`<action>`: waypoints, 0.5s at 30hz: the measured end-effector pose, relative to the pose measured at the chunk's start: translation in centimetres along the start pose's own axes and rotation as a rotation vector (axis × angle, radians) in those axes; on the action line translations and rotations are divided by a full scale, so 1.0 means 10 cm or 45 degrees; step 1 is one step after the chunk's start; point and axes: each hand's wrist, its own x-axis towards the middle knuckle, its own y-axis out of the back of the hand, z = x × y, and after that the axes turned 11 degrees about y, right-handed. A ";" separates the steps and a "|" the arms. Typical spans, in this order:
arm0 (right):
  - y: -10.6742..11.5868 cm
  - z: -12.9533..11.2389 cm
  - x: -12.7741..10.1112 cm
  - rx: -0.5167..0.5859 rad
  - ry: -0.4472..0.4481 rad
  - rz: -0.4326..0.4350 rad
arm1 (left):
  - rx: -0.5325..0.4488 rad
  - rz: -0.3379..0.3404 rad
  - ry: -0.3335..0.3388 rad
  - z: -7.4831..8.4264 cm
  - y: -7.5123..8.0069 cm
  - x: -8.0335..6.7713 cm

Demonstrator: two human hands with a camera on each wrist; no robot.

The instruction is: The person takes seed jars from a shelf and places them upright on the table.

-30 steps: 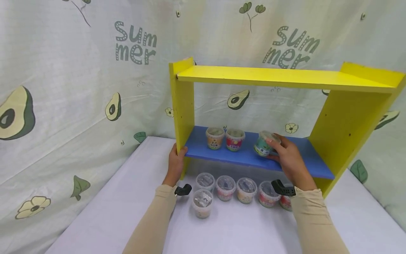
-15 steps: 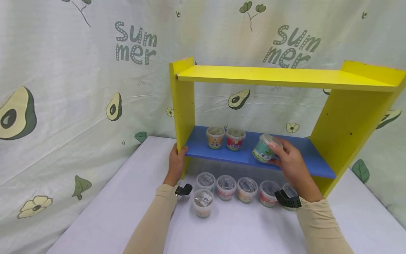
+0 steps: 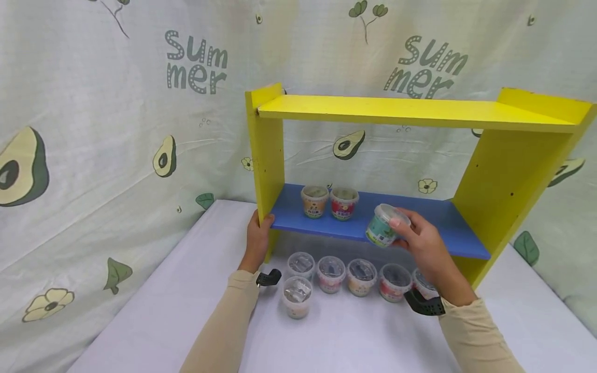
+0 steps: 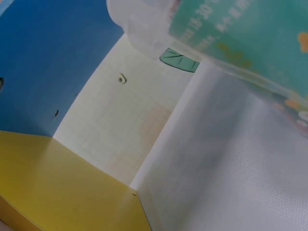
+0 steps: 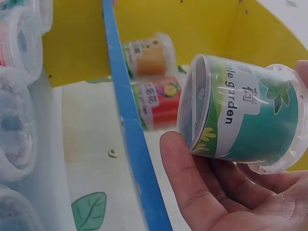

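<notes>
My right hand (image 3: 422,241) holds a small plastic planting cup (image 3: 381,230) with a teal "little garden" label, tilted, in front of the blue shelf board (image 3: 354,230). In the right wrist view the fingers lie along the underside of this cup (image 5: 240,110). My left hand (image 3: 257,238) grips the front edge of the shelf unit's yellow left side panel (image 3: 268,166), thumb on the inner side. An orange-labelled cup (image 3: 314,206) and a red-labelled cup (image 3: 343,208) stand side by side on the blue board's left half.
Below the blue board, a row of several lidded cups (image 3: 361,280) stands on the white table (image 3: 364,342), with one lidded cup (image 3: 297,303) nearer me. The yellow top board (image 3: 382,106) spans above. A teal-labelled cup (image 4: 231,38) shows close up in the left wrist view.
My right hand has drawn the teal-labelled cup down and towards me, from over the blue board to its front edge. My left hand keeps its grip on the side panel.
</notes>
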 end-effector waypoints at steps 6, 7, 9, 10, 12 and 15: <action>-0.09 0.02 -0.10 0.002 -0.005 -0.057 | 0.017 0.010 0.013 0.01 0.00 0.00; -0.11 0.03 -0.12 0.006 -0.010 -0.069 | 0.022 0.013 0.015 0.01 0.00 -0.01; -0.15 0.06 -0.15 0.003 -0.017 -0.100 | 0.023 0.019 0.012 0.00 0.00 -0.01; -0.17 0.07 -0.16 -0.005 -0.017 -0.115 | 0.023 0.018 0.011 0.00 0.00 -0.01; -0.21 0.10 -0.19 -0.021 -0.014 -0.133 | 0.024 0.015 0.007 0.00 0.00 -0.01; -0.27 0.13 -0.22 -0.033 -0.005 -0.165 | 0.014 0.019 -0.006 -0.04 0.00 0.03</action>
